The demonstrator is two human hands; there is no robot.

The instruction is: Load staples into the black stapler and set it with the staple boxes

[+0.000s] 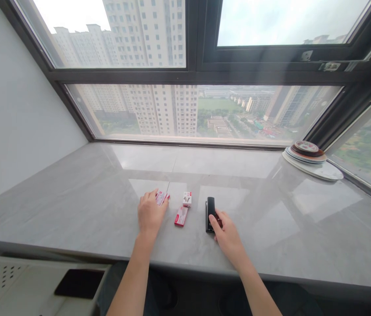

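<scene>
My left hand is closed around a flat pink-and-white packet on the grey marble sill. Right of it, a small white-and-red box sits just behind a flat red-and-white box. My right hand grips the right side of a black stapler, which stands lengthwise on the sill, thumb on its top. The undersides of both hands' grips are partly hidden.
A stack of plates and round mats lies in the sill's far right corner by the window frame. At the lower left, below the sill's front edge, a dark flat object rests on a white perforated surface.
</scene>
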